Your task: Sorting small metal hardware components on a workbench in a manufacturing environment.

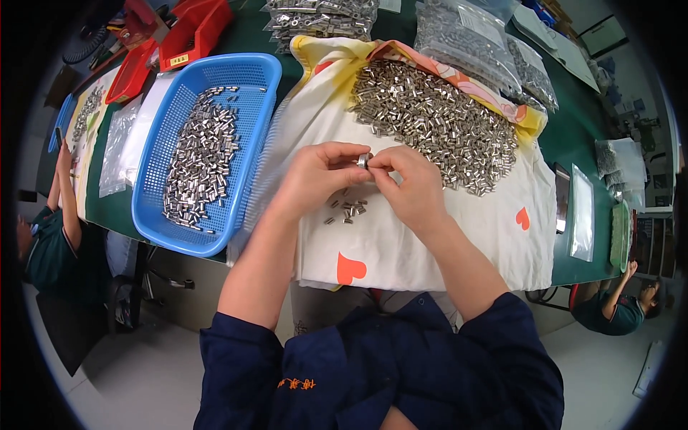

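Between my two hands, over the white cloth (416,244), is a small silvery metal cylinder (363,161). My left hand (320,175) pinches it from the left between thumb and fingers. From the right, my right hand (412,183) meets it with closed fingertips; whether they hold a second small part is hidden. A few loose metal cylinders (350,209) lie on the cloth just below my hands. Beyond them spreads a large heap of similar small cylinders (437,118). To the left, a blue plastic basket (147,204) holds many more of them.
Red bins (190,39) stand at the far left. Clear bags of metal parts (466,43) lie along the back. At right are a dark phone-like slab (561,197) and a flat plastic bag (583,215). Other people sit at left (61,251) and right (613,308).
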Demonstrator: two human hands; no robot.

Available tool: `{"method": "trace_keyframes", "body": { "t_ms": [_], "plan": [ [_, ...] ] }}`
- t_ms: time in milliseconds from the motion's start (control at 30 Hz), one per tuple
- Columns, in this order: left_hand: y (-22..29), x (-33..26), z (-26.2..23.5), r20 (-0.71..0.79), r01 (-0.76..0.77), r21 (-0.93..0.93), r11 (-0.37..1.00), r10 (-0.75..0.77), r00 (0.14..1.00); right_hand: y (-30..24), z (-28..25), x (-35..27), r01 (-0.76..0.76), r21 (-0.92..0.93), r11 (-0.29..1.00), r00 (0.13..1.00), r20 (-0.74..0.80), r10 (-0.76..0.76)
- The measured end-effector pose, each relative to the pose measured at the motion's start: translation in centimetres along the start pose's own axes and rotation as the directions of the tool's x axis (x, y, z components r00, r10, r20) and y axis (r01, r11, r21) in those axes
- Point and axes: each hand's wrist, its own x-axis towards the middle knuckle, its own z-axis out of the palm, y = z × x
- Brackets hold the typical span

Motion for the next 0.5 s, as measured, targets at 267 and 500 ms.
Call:
{"method": "trace_keyframes", "body": {
  "t_ms": [267,500],
  "plan": [
    [0.7,-0.2,0.1,0.039,0.033,0.077,0.997,-0.036,0.999,0.0,-1.2,0.7,-0.313,0.249,0.917,0.942,0.205,0.266],
    [0.9,-0.4,0.3,0.142,0.116,0.143,0.983,-0.136,0.981,4.7,-1.9,1.5,-0.044,-0.357,0.933,0.987,-0.16,-0.015]
  ]
}}
